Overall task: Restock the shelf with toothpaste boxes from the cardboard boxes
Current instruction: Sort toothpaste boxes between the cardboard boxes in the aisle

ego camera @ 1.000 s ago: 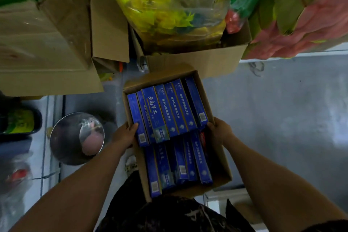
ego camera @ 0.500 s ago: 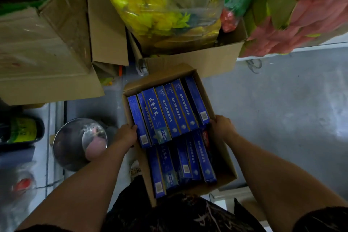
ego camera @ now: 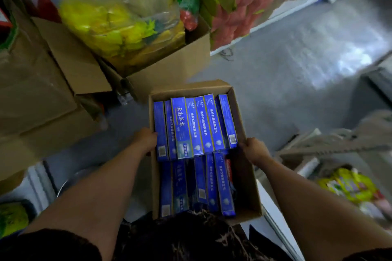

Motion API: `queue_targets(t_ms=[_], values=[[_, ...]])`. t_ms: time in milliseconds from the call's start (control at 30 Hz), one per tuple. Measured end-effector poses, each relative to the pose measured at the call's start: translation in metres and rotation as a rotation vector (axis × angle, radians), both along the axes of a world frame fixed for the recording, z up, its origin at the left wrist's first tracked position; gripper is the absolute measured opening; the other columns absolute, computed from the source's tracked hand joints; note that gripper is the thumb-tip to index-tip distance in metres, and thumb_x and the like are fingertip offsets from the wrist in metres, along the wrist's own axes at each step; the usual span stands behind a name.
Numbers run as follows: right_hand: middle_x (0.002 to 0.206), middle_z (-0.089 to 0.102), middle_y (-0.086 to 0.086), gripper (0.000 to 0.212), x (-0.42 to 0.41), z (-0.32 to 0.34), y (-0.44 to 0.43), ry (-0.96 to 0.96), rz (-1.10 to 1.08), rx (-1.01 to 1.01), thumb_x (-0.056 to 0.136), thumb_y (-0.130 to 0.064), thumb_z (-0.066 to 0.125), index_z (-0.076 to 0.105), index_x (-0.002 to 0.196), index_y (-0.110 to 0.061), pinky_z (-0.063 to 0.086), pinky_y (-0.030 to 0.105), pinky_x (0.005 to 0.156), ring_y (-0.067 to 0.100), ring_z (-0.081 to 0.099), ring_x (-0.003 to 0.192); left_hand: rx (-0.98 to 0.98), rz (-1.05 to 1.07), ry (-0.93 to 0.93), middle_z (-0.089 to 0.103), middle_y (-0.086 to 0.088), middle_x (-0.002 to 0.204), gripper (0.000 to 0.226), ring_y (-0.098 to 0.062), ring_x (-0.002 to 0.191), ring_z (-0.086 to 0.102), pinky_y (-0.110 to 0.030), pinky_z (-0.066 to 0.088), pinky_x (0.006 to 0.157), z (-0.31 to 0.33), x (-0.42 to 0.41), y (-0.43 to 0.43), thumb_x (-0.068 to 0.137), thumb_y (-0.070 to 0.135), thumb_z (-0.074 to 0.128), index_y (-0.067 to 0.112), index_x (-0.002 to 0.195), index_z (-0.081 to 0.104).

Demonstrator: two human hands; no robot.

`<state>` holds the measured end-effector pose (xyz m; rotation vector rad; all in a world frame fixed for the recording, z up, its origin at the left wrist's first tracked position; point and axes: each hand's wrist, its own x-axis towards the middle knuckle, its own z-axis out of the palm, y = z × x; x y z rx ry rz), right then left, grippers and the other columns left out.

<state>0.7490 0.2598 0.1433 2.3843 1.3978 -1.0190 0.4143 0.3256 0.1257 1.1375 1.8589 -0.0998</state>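
An open cardboard box (ego camera: 244,176) is held in front of my body, above the grey floor. Several blue toothpaste boxes (ego camera: 199,125) lie in it in two rows, with one red box (ego camera: 228,167) at the right. My left hand (ego camera: 145,140) grips the box's left wall, fingers curled over the rim. Gripping the right wall is my right hand (ego camera: 254,150). No shelf for toothpaste is in view.
Big cardboard boxes (ego camera: 70,74) stand at the left. A carton with a bag of yellow goods (ego camera: 110,23) stands ahead. Pink and green packs (ego camera: 239,0) lie on a low ledge behind. More goods and cardboard (ego camera: 343,180) are at the right. Grey floor (ego camera: 297,74) lies ahead right.
The view has swung right with the box in both hands. The metal bowl at the left has almost left the frame, and goods at the right have come into view.
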Motion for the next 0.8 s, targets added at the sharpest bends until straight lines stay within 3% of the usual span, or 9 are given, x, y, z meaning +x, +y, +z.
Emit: queue_targets(t_ms=[67,133,267,400,633,800], values=[[0.123,0.064,0.028,0.036,0.005,0.014,-0.047,0.008,-0.099,0.024,0.101,-0.027,0.053,0.066,0.114,0.003,0.045,0.040,0.090,0.043,0.058,0.117,0.014,-0.088,-0.030,0.063,-0.021,0.109,0.033,-0.037,0.092,0.062,-0.038,0.053,0.072,0.009,0.012,-0.006,0.098,0.024,0.049,-0.005,0.109,0.061],[0.122,0.065,0.027,0.034,0.012,0.023,-0.096,0.015,-0.201,0.036,0.101,-0.027,0.054,0.067,0.115,0.002,0.046,0.039,0.090,0.041,0.058,0.118,0.033,-0.197,-0.033,0.063,-0.025,0.118,0.033,-0.040,0.103,0.062,-0.038,0.052,0.084,0.016,0.029,-0.017,0.095,0.023,0.051,-0.002,0.112,0.063],[0.119,0.066,0.025,0.036,0.024,0.035,-0.198,-0.008,-0.389,0.047,0.100,-0.030,0.053,0.067,0.112,0.001,0.046,0.039,0.090,0.040,0.060,0.115,0.046,-0.465,0.009,0.065,-0.019,0.109,0.031,-0.034,0.097,0.061,-0.032,0.045,0.075,0.041,0.080,-0.061,0.099,0.027,0.048,0.002,0.105,0.064],[0.116,0.068,0.024,0.035,0.035,0.043,-0.308,-0.017,-0.609,0.065,0.100,-0.030,0.054,0.069,0.106,0.001,0.046,0.038,0.086,0.040,0.060,0.113,0.065,-0.661,-0.033,0.067,-0.013,0.113,0.032,-0.030,0.099,0.063,-0.038,0.052,0.087,0.042,0.133,-0.118,0.098,0.031,0.049,0.006,0.111,0.062],[0.116,0.068,0.024,0.033,0.047,0.045,-0.526,0.028,-1.002,0.136,0.100,-0.024,0.052,0.067,0.107,0.004,0.048,0.036,0.084,0.038,0.063,0.111,0.078,-1.003,-0.029,0.062,-0.011,0.101,0.027,-0.027,0.087,0.058,-0.029,0.041,0.071,0.071,0.245,-0.279,0.101,0.029,0.047,0.004,0.099,0.058],[0.123,0.064,0.024,0.036,0.052,0.057,-0.690,-0.003,-1.187,0.167,0.101,-0.027,0.050,0.064,0.112,0.004,0.047,0.037,0.089,0.038,0.059,0.116,0.121,-1.268,0.021,0.061,-0.020,0.124,0.041,-0.035,0.111,0.059,-0.033,0.045,0.081,0.081,0.320,-0.421,0.102,0.031,0.047,-0.004,0.120,0.056]])
